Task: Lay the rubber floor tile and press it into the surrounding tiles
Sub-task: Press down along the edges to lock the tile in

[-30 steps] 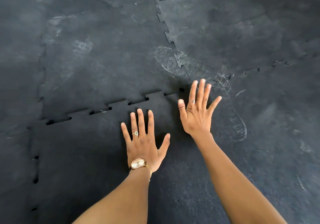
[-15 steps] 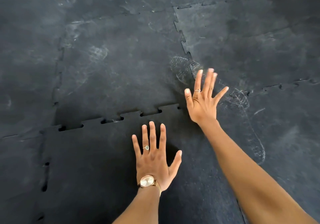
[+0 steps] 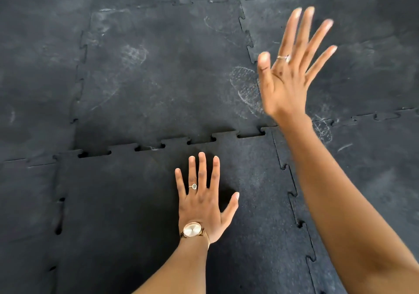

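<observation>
A black rubber floor tile (image 3: pixel 118 214) with jigsaw edges lies in the lower middle among matching surrounding tiles (image 3: pixel 163 78). Dark gaps show along its far seam (image 3: pixel 145 147) and its left seam (image 3: pixel 59 216). My left hand (image 3: pixel 201 200) lies flat on the tile, palm down, fingers spread, with a ring and a gold wristwatch. My right hand (image 3: pixel 290 66) is lifted in the air above the tile's far right corner, fingers spread and motion-blurred, holding nothing. That arm crosses over the tile's right seam (image 3: pixel 292 194).
Black interlocking rubber tiles cover the whole floor in view. Dusty white shoe prints (image 3: pixel 246 89) mark the tiles beyond the far seam, and another print (image 3: pixel 133 55) lies farther left.
My right hand has lifted off the floor near the tile's far right corner and risen toward the camera. My left hand has stayed flat on the tile. The view has shifted.
</observation>
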Tool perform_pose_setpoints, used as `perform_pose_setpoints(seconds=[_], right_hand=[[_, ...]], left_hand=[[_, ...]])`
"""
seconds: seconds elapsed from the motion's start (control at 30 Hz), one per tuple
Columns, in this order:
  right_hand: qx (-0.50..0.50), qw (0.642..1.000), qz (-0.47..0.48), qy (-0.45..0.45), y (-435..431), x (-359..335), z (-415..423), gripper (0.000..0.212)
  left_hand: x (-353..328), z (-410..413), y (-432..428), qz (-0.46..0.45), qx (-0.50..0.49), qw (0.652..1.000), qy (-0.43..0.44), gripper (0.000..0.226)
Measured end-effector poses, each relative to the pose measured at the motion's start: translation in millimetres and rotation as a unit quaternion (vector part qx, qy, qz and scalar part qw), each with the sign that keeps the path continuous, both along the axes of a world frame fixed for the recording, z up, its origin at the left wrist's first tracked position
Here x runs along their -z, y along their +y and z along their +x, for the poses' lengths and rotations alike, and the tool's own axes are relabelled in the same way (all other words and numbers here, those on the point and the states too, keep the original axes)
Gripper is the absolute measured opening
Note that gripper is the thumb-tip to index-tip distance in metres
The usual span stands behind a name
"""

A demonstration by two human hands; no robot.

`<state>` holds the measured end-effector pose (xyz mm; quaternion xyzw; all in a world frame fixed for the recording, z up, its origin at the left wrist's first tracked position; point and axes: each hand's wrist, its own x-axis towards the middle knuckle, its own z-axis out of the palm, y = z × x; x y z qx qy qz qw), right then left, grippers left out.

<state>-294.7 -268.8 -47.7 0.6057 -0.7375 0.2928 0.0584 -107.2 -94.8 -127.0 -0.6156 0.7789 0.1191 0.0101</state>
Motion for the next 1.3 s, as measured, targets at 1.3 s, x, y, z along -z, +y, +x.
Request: perform_pose_setpoints(seconds=[1.3], right_hand=[[-0.092, 0.944, 0.299, 0.106, 3.2, 82.9, 81.2, 0.076]], left_hand=[[-5.6, 150.8, -0.3, -0.026, -0.272, 0.96, -0.07, 0.099]])
